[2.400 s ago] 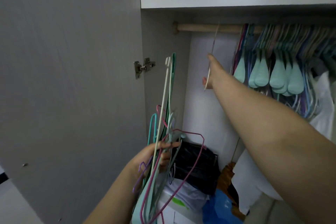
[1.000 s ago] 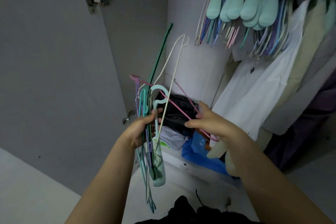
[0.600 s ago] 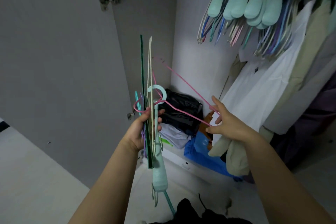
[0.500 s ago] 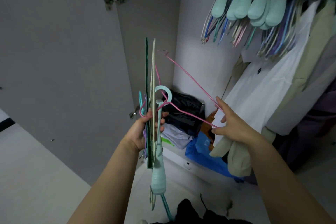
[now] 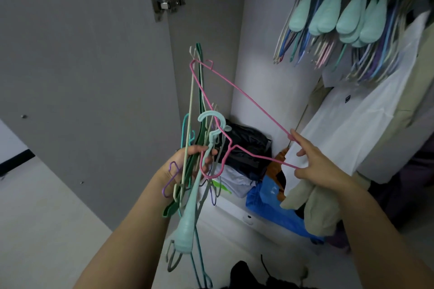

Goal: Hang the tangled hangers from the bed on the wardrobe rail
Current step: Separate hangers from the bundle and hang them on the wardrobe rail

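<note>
Your left hand (image 5: 195, 162) grips the bundle (image 5: 187, 185) upright at frame centre. Your right hand (image 5: 314, 166) pinches the pink hanger (image 5: 237, 91) at its right corner; its hook remains looped low in the bundle, leftward.

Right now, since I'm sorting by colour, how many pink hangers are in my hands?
1: the pink hanger stretches between the bundle in the left hand and the right hand, which pinches its corner. Others may hide in the bundle.
</note>
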A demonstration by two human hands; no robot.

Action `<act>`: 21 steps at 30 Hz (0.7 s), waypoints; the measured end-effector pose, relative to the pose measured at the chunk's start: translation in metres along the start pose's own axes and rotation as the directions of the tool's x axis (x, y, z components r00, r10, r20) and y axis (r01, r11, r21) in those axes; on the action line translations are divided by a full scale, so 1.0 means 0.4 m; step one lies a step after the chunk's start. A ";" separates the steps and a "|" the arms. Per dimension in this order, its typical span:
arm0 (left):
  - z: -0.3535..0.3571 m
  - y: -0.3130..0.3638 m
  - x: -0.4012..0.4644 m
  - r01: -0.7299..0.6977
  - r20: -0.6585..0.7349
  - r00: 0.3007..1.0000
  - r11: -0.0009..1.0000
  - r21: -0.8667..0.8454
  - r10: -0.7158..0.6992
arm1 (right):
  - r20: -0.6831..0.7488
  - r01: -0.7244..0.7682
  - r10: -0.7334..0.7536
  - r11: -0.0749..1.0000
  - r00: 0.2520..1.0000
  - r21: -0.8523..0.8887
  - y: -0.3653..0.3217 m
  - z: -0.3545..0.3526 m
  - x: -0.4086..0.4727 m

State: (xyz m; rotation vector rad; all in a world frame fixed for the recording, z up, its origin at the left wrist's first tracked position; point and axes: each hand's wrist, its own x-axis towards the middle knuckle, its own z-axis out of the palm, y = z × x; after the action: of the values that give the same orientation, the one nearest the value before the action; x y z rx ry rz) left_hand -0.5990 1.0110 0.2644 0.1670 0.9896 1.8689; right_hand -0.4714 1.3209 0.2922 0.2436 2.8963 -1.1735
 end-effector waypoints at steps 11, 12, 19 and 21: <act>-0.013 0.046 0.048 -0.057 -0.288 0.957 0.998 -0.039 0.043 | -0.056 -0.001 0.007 0.994 0.998 0.107 0.012 0.108 0.003; -0.014 0.053 0.052 -0.048 -0.306 0.952 0.998 -0.035 0.035 | -0.084 0.002 0.008 0.993 0.996 0.118 0.015 0.121 0.000; -0.023 0.059 0.105 0.023 -0.309 0.951 1.000 0.016 -0.017 | -0.228 0.071 -0.056 0.996 0.972 0.061 0.010 0.153 -0.013; -0.021 0.055 0.121 0.026 -0.329 0.944 0.998 0.053 -0.007 | -0.258 0.089 -0.084 0.996 0.963 0.009 0.005 0.153 -0.019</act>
State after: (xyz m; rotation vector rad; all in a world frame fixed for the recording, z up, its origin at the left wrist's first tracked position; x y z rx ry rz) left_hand -0.6434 1.0412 0.2602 -0.1249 1.2666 1.8908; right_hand -0.4669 1.2789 0.2471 0.2933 3.1488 -1.2734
